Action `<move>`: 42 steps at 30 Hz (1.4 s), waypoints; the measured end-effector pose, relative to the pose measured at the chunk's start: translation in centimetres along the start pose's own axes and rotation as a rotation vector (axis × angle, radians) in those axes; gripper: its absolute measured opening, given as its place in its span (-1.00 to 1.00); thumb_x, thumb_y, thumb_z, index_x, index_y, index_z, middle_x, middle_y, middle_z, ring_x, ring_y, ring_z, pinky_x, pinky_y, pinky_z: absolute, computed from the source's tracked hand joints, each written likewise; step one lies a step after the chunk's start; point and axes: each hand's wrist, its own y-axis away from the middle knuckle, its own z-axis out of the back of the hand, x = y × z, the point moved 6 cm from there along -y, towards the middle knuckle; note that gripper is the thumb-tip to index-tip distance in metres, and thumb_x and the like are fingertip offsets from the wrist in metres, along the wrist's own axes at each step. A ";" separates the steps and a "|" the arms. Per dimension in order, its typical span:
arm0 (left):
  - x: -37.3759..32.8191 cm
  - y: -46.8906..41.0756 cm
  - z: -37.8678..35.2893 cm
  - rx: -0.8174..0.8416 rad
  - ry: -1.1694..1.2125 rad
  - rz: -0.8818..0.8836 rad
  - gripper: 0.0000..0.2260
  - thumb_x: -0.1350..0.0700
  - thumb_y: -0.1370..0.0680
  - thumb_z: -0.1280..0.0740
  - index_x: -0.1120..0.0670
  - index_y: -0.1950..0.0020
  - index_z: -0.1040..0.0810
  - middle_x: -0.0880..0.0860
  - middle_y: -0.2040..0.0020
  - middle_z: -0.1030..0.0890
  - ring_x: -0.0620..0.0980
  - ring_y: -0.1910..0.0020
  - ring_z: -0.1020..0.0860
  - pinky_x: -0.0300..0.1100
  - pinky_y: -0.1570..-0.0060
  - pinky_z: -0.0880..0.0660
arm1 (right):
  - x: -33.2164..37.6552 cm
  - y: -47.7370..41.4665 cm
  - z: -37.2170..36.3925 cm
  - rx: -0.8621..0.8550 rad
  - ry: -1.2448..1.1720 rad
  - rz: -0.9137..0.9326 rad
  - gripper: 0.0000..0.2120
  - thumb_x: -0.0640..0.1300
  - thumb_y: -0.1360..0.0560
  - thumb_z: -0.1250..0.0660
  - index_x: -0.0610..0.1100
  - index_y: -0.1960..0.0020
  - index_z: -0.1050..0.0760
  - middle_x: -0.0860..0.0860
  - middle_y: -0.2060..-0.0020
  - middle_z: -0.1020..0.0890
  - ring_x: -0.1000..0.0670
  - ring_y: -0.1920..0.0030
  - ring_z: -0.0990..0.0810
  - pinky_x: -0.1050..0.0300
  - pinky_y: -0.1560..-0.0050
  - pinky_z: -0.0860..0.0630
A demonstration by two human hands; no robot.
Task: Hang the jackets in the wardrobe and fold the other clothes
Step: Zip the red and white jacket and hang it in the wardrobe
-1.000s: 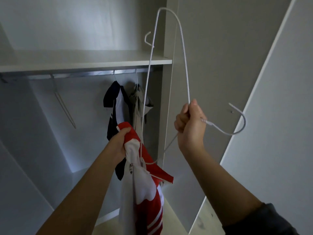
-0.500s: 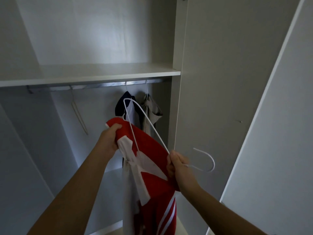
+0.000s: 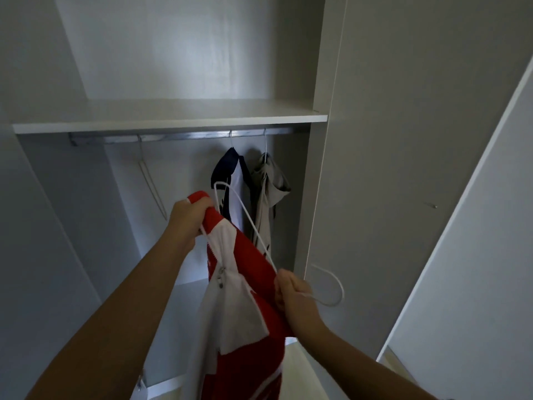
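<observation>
The person stood facing an open wardrobe (image 3: pixel 320 174), with both arms raised in front of it. The left hand (image 3: pixel 189 216) had its fingers curled tightly round the top edge of a red and white jacket (image 3: pixel 253 272) and held it up just below the level of the clothes already hung. The jacket drooped from that grip in loose folds. Its white front panels and a zip pull faced the camera, and its lower part ran out of the bottom of the view.

The right hand (image 3: pixel 291 293) was closed round the neck of a white wire hanger (image 3: pixel 251 223), with the hook sticking out to the right of the fist. The hanger lay tilted, and its far shoulder reached up to the left beside the left hand at the jacket's top. Whether the wire was inside the jacket there could not be told.

Behind the hands, a metal rail (image 3: pixel 184 137) ran under a white shelf (image 3: pixel 173 119). A navy and white jacket (image 3: pixel 230 180) hung from it, touching a beige jacket (image 3: pixel 268 192) on its right, and a bare hanger (image 3: pixel 151 186) hung well apart to the left. A white wardrobe door (image 3: pixel 476 241) stood open on the right.
</observation>
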 end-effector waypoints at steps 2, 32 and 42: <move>1.5 0.0 1.5 -0.011 -0.029 0.057 -0.93 0.22 -0.49 -0.34 0.14 0.07 -0.47 0.09 0.16 -0.56 -0.01 0.19 -0.54 -0.18 0.29 -0.47 | -0.1 -0.3 1.3 0.021 0.090 0.004 -0.61 -0.10 -0.64 -0.10 -0.08 0.37 -0.30 0.08 0.53 -0.36 0.08 0.46 -0.32 0.26 0.39 -0.31; 2.9 1.3 -0.4 0.246 -0.399 -0.204 -0.66 0.25 -0.51 -0.36 0.09 0.43 -0.35 -0.10 0.60 -0.43 -0.22 0.59 -0.43 -0.36 0.58 -0.37 | -0.7 3.5 8.7 0.167 0.366 -0.107 -0.64 0.09 -0.56 -0.15 0.09 0.36 -0.53 0.14 0.45 -0.56 0.21 0.39 -0.53 0.35 0.28 -0.45; 1.5 1.7 -3.7 0.144 -0.065 -0.063 -0.84 0.18 -0.52 -0.30 0.07 0.24 -0.61 0.02 0.42 -0.61 -0.07 0.43 -0.57 -0.27 0.46 -0.49 | 3.4 1.2 6.1 -0.147 -0.251 0.067 -0.62 -0.18 -0.66 -0.01 -0.18 0.33 -0.27 0.01 0.53 -0.28 0.07 0.52 -0.24 0.22 0.47 -0.21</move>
